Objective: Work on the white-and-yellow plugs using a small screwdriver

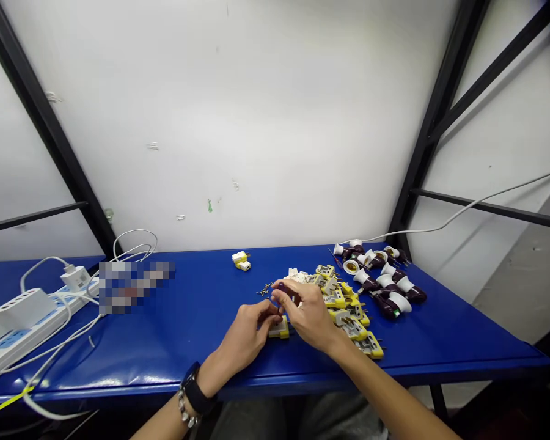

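Observation:
My left hand (250,335), with a black watch and a bracelet on the wrist, curls its fingers onto a yellow and white plug (279,330) lying on the blue table (187,330). My right hand (309,315) sits just right of it, closed in a pinch on a small dark-handled screwdriver (279,286) held above the plug. A small heap of tiny screws (264,289) lies just beyond my hands.
A row of several yellow plugs (348,308) runs along the right of my hands. Dark brown and white lamp sockets (385,281) lie further right. One lone yellow plug (241,260) sits near the wall. A white power strip (22,321) with cables lies at the left.

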A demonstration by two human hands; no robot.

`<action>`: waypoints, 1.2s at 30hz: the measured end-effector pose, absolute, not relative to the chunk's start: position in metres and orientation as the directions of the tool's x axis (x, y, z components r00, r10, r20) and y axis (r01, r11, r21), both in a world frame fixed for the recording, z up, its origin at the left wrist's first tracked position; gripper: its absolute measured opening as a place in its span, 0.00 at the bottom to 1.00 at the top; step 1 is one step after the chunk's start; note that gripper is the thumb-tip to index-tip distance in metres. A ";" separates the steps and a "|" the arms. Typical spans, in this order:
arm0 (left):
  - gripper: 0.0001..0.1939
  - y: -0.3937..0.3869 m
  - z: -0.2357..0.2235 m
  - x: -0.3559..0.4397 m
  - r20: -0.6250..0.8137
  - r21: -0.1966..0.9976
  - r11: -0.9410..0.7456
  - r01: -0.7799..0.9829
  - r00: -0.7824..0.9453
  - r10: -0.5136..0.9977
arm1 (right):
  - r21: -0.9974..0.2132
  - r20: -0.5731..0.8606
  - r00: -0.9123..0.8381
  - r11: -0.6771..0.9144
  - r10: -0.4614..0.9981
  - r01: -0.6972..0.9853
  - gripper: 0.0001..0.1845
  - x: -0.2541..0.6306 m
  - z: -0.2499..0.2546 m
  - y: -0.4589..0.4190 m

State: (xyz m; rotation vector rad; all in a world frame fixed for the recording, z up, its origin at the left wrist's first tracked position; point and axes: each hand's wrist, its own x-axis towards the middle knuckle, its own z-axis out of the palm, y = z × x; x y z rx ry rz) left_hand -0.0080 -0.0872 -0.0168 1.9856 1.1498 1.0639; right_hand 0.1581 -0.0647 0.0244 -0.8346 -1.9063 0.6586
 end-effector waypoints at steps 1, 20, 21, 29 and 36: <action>0.09 -0.086 -0.017 -0.008 0.341 0.805 -0.444 0.393 0.306 0.889 | -0.761 0.495 -0.397 0.606 0.773 0.232 0.12 0.159 0.025 -0.063; 0.10 -0.084 -0.020 -0.004 0.366 0.797 -0.420 0.434 0.207 0.907 | -0.825 0.484 -0.355 0.553 0.800 0.120 0.13 0.151 0.027 -0.060; 0.10 -0.084 -0.020 -0.004 0.362 0.810 -0.424 0.405 0.222 0.905 | -0.811 0.495 -0.358 0.569 0.792 0.136 0.13 0.151 0.027 -0.061; 0.10 -0.085 -0.018 -0.005 0.390 0.794 -0.448 0.412 0.220 0.894 | -0.795 0.508 -0.327 0.580 0.797 0.178 0.18 0.151 0.027 -0.062; 0.09 -0.085 -0.016 -0.005 0.391 0.781 -0.472 0.409 0.268 0.880 | -0.783 0.511 -0.398 0.604 0.762 0.151 0.18 0.151 0.029 -0.062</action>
